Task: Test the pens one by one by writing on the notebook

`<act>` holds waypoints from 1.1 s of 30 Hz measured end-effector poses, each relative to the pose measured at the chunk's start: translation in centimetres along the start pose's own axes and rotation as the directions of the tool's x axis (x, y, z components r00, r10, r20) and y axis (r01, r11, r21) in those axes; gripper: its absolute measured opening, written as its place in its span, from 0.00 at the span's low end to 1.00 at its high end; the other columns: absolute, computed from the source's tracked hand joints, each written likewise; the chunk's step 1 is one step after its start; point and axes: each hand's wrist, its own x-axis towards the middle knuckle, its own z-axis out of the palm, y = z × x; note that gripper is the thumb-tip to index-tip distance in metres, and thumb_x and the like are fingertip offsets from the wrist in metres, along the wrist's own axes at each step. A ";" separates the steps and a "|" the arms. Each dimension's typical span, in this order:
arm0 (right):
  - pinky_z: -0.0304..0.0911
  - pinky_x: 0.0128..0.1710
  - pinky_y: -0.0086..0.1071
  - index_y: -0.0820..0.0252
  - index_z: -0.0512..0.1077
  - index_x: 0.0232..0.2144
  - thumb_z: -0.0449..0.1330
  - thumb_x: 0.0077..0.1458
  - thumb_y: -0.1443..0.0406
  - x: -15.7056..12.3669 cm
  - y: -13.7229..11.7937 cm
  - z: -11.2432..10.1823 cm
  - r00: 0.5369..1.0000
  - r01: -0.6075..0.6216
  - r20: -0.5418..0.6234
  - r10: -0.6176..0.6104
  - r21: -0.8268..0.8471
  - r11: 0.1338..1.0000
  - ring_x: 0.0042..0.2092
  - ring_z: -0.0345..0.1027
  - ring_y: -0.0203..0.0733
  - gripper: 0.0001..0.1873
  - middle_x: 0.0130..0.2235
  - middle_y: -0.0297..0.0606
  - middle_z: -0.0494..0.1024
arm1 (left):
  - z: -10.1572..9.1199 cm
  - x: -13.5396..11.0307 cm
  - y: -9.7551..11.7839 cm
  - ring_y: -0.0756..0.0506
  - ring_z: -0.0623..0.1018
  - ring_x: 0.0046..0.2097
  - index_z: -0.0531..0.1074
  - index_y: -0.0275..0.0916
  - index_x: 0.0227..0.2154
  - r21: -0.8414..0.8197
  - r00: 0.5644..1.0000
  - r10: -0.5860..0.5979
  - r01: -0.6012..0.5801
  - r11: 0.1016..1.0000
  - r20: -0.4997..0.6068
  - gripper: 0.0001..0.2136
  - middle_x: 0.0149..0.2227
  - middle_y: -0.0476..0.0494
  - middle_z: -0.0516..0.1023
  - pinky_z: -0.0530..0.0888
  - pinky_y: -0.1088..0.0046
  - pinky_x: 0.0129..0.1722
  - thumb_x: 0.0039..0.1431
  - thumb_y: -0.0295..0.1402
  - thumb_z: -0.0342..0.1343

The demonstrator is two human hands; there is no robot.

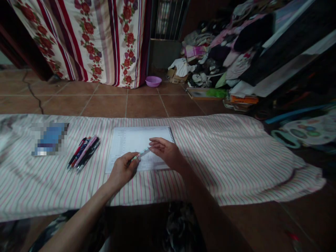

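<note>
A striped cloth [223,157], white with pink and dark lines, lies spread across a brown tiled floor [105,101]. Behind it on the left hangs a floral curtain [105,38] with red flowers and dark stripes. A small purple bowl [153,81] sits on the tiles at its foot. To the right of the bowl, a pile of clothes [223,45] is heaped against dark furniture, and a round plastic tray [307,131] lies on the floor just off the cloth's right end.

Near the left end of the cloth sits a blue object [49,138], too blurred to identify. Just to its right lie the spare pens [84,154], a few side by side, slanted toward the cloth's far edge. At the middle of the cloth, close to the far edge, a spiral notebook [131,140] lies open to a printed page.

Over the notebook's near half, the left hand [122,171] is curled with its fingertips pinched on the lower end of a pen [141,154]. The right hand [168,152] pinches the upper end between thumb and fingers. The pen slants up to the right between them, just above the page.
</note>
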 end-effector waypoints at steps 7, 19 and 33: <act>0.67 0.33 0.29 0.60 0.73 0.35 0.61 0.45 0.64 0.2 0.1 0.6 0.995 -0.092 -0.023 0.094 0.078 0.993 0.33 0.73 0.36 0.12 0.31 0.37 0.78 | 0.2 0.2 0.2 0.46 0.76 0.35 0.74 0.38 0.40 -0.056 1.000 -0.023 0.023 0.998 -0.003 0.13 0.35 0.44 0.78 0.72 0.69 0.36 0.58 0.37 0.50; 0.65 0.25 0.25 0.60 0.74 0.31 0.60 0.46 0.64 0.1 0.1 0.7 0.994 -0.104 -0.044 0.105 0.017 0.994 0.24 0.67 0.31 0.08 0.22 0.31 0.75 | -0.4 0.2 0.5 0.46 0.76 0.34 0.73 0.39 0.40 0.089 0.998 0.066 -0.068 0.994 0.022 0.12 0.33 0.44 0.77 0.72 0.70 0.35 0.59 0.34 0.47; 0.64 0.29 0.27 0.59 0.71 0.29 0.56 0.51 0.68 -0.2 -1.1 0.7 0.999 -0.008 -0.045 -0.004 -0.273 0.962 0.27 0.70 0.34 0.04 0.24 0.32 0.74 | -0.4 0.1 0.3 0.46 0.76 0.34 0.73 0.38 0.40 0.110 0.997 0.079 -0.081 0.991 0.026 0.11 0.32 0.44 0.78 0.72 0.70 0.35 0.58 0.33 0.48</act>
